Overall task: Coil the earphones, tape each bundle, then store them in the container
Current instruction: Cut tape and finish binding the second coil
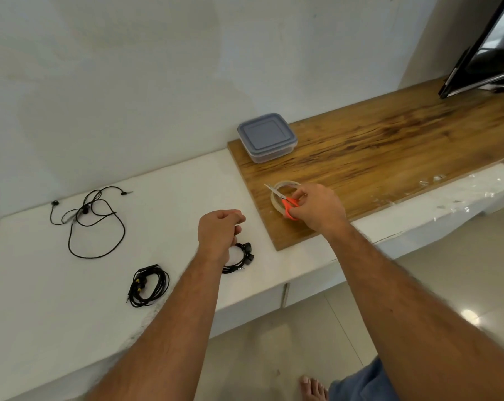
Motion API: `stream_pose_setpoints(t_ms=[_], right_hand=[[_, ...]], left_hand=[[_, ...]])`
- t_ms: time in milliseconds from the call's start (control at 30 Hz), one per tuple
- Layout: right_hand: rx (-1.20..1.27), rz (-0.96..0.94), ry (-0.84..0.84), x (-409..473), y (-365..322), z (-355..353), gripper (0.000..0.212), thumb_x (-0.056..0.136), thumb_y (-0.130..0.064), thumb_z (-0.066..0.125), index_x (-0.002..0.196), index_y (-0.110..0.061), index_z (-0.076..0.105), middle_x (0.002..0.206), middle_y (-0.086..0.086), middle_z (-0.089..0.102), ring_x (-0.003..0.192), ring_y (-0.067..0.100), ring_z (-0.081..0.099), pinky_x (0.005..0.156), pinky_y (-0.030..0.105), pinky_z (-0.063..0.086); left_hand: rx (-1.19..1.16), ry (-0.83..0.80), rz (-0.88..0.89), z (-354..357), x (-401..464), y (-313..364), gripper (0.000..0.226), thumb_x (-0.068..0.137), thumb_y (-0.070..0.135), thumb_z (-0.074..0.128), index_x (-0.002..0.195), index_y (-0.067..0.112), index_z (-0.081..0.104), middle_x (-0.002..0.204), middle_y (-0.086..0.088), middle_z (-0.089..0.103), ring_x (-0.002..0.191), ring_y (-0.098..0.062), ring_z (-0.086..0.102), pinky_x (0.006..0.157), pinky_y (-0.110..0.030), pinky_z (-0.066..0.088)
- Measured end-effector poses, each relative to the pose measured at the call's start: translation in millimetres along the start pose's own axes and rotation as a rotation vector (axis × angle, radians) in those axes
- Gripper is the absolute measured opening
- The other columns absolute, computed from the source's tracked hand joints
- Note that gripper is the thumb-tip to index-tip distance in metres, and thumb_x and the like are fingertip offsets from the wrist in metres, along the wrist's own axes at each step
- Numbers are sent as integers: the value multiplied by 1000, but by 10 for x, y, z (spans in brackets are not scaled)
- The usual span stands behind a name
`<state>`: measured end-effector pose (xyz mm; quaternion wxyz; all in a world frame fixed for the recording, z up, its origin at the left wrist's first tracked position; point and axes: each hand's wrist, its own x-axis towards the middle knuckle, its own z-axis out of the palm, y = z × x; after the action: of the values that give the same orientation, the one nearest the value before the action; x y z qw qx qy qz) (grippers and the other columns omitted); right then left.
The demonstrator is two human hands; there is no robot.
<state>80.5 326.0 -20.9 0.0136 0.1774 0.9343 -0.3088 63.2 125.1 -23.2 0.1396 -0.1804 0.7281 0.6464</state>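
Gripping the orange-handled scissors (285, 202), the right hand (317, 208) sits over the tape roll (275, 191) on the wooden board (375, 146); fingers curled round the handles, blades pointing up-left across the roll. Cannot tell whether the hand also touches the roll.

Left hand (219, 230) hovers above the white counter (42, 299), fingers curled inward, thumb against fingertips. Looks like a pinch, but whatever is between them, if anything, is too small to make out.

Earphones, three sets, all on the counter:
- coiled earphone bundle (240, 257) just below the left hand, partly hidden by the wrist, black earbuds at its right side
- second coiled bundle (148, 286) nearer the front edge, yellow marks on it, plug sticking out lower left
- loose earphones (91, 218) far left, uncoiled, cable in a wide loop

Container (266, 137) stands at the back-left corner of the board near the wall, lid on, well apart from the bundles. Dark screen (482, 53) leans at the far right end.
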Motion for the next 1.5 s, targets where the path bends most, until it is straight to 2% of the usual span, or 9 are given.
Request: stream_pose_setpoints(t_ms=[100,233,267,333,467,633,867,1067,1500], right_hand=[[170,37,-26,13,67,-32,24,72,-36,83,88,-29,67,84,-8,72,83,9,65,68,30,53],[403,63,-22,-6,73,-130,27,75,-34,80,98,-23,71,79,-3,70,70,12,63,64,36,57],[494,77,-93,-46,48,-179,24,80,-31,77,100,-20,70,78,2,70,64,13,60,60,34,56],[590,111,-352,-151,36,-270,19,89,-30,69,101,-15,70,81,7,71,58,12,57,55,31,52],[472,140,-830,-361,49,-316,26,97,-36,57,103,-13,65,89,6,72,71,15,60,62,30,53],[459,158,-985,-456,16,-252,49,94,-50,52,116,-7,57,103,7,75,89,21,68,70,34,54],[517,182,-1023,-439,-31,-113,51,93,-51,51,121,-8,55,110,7,73,92,21,68,73,35,54],[577,196,-965,-366,-34,-32,53,93,-53,51,123,-10,53,112,5,73,88,19,68,74,36,54],[620,177,-820,-305,-55,25,45,94,-44,58,119,-6,58,104,9,75,73,15,64,64,29,54]], left_hand=[[-41,8,-54,-7,-26,16,7,91,9,62,88,12,68,87,-4,72,57,-6,50,47,-17,41],[-94,-5,-117,-11,-88,20,7,91,7,62,93,8,68,83,-4,71,54,-4,49,46,-15,40],[-102,-4,-123,-7,-103,20,7,91,7,62,93,8,68,83,-4,71,54,-4,49,45,-14,40],[-121,4,-131,11,-136,22,7,91,6,61,93,8,67,81,-3,70,54,-4,49,44,-14,40],[-182,15,-152,39,-193,44,7,90,4,61,91,7,67,81,-5,70,54,-4,49,42,-13,40],[-253,8,-222,95,-235,60,8,90,5,62,83,7,65,88,-8,71,51,-3,48,38,-13,39],[-327,-11,-283,115,-272,79,6,90,6,62,85,5,64,87,-8,71,47,-2,47,37,-12,36],[-337,-26,-290,123,-296,88,7,91,6,61,85,5,64,86,-8,71,46,-2,47,36,-12,36],[-301,-10,-279,82,-276,63,9,90,7,62,82,6,65,86,-7,70,47,-3,47,36,-12,36]])
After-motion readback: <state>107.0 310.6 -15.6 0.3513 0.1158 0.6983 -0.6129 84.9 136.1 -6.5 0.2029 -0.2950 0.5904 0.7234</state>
